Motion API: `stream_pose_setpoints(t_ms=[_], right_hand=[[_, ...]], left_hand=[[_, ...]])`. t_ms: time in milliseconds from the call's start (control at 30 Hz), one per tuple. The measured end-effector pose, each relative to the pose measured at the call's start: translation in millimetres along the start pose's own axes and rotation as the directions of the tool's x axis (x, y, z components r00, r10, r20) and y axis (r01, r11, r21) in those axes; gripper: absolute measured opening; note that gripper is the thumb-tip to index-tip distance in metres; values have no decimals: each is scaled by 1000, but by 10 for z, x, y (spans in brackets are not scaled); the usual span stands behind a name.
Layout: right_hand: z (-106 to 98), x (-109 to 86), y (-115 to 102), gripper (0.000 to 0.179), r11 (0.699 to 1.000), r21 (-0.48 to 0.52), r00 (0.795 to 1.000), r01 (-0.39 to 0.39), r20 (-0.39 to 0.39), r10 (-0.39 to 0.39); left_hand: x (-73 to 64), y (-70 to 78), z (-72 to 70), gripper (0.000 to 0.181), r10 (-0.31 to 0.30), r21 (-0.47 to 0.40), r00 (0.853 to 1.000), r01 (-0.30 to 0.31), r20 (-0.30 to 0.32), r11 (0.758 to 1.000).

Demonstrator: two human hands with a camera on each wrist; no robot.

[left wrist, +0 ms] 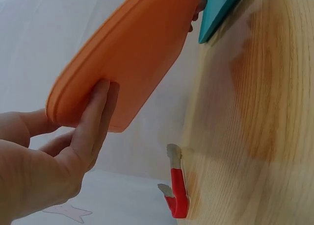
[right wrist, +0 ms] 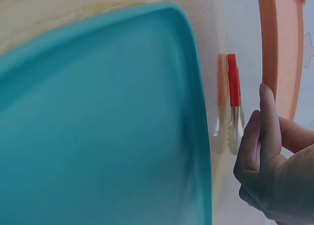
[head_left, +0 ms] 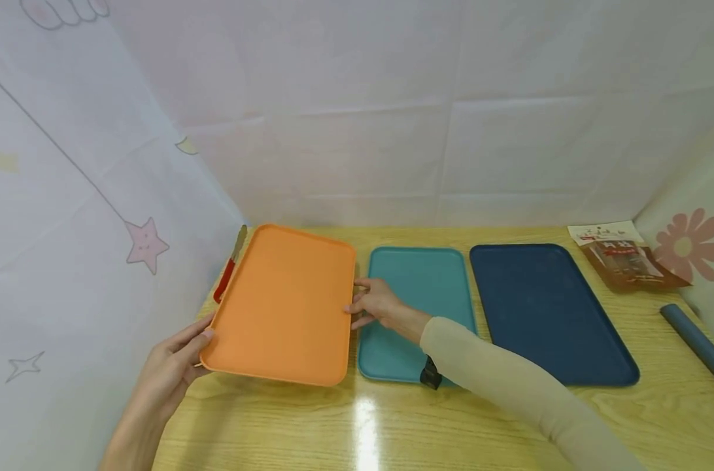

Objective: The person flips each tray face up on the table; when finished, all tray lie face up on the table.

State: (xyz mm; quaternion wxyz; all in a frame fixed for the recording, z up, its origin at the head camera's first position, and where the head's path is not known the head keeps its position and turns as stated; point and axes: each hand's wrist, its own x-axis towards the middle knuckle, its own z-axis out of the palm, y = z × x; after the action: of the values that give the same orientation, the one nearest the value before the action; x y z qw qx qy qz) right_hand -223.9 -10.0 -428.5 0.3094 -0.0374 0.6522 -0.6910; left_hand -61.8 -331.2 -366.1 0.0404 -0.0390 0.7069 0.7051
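Observation:
An orange tray (head_left: 286,301) is held up off the table, tilted, between both hands. My left hand (head_left: 177,356) grips its near left corner, thumb on the upper face and fingers spread against the underside (left wrist: 132,63). At the right long edge, my right hand (head_left: 380,304) pinches the rim, with the thumb on one side and fingers below. The teal tray (head_left: 416,275) lies flat on the table under the right forearm. Beyond the orange tray's left edge lie red-handled tongs (head_left: 227,271), which show more fully in the left wrist view.
A navy tray (head_left: 551,314) lies to the right of the teal one. At the far right are a brown food packet (head_left: 622,258) and a dark grey-blue roll (head_left: 698,347). White printed sheets (head_left: 357,131) stand as walls around the wooden table (head_left: 274,425).

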Motion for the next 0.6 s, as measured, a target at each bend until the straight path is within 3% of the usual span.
stream_pose_setpoints(t_ms=[233, 467, 600], right_hand=[[-43, -112, -20, 75, 1000, -20, 999, -12, 30, 12], [-94, -180, 5, 76, 999, -37, 1000, -15, 14, 15], [-123, -136, 11, 75, 999, -50, 1000, 6, -14, -7]], left_hand=[[315, 51, -129, 64, -102, 108, 989, 90, 107, 990], [661, -60, -154, 67, -212, 273, 972, 178, 98, 945], [832, -153, -150, 64, -240, 362, 967, 193, 88, 912]])
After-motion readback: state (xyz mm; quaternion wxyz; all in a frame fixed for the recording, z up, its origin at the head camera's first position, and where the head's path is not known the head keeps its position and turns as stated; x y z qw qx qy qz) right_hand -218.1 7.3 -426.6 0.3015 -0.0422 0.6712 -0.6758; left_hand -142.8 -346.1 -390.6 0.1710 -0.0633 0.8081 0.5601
